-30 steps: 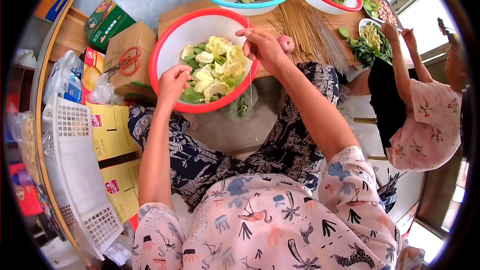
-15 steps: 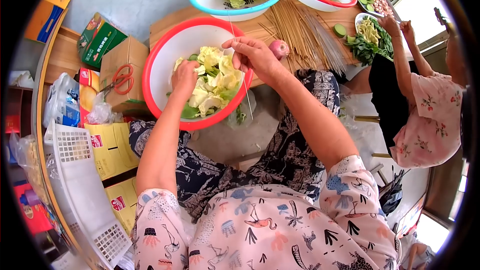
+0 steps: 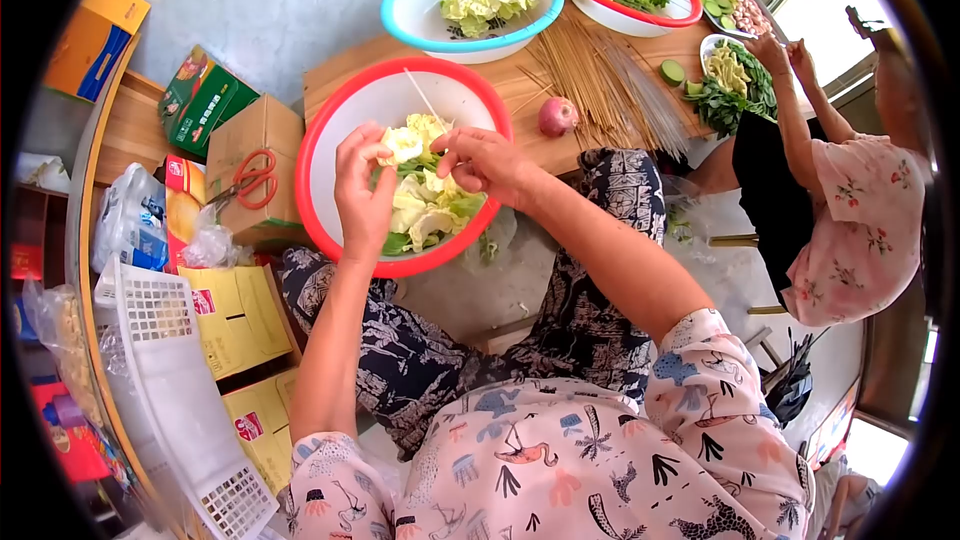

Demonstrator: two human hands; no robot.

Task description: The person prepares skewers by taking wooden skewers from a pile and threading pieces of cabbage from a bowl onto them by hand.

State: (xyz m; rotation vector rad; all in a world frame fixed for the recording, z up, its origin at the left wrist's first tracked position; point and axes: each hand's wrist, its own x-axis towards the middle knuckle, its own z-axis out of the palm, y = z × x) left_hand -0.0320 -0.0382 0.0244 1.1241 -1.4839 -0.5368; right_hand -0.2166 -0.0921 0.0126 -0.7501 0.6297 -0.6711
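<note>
A red-rimmed white basin of pale cabbage leaves and some greener pieces rests at the table's near edge, above my knees. Over it, my left hand pinches a piece of cabbage leaf between thumb and fingers. Just to the right, my right hand is closed on a thin skewer, whose visible end points up and to the left. Whether the skewer touches the leaf is hard to see. A purple-red onion lies right of the basin.
Many bamboo skewers spread across the wooden table. Behind are a blue-rimmed basin of cabbage and a red-rimmed basin of greens. Another person sits at the right. Scissors stick out by a cardboard box at left.
My left hand has come up out of the leaves with a piece of cabbage. My right hand has lowered, and the skewer has swung from near upright to a leftward slant.
</note>
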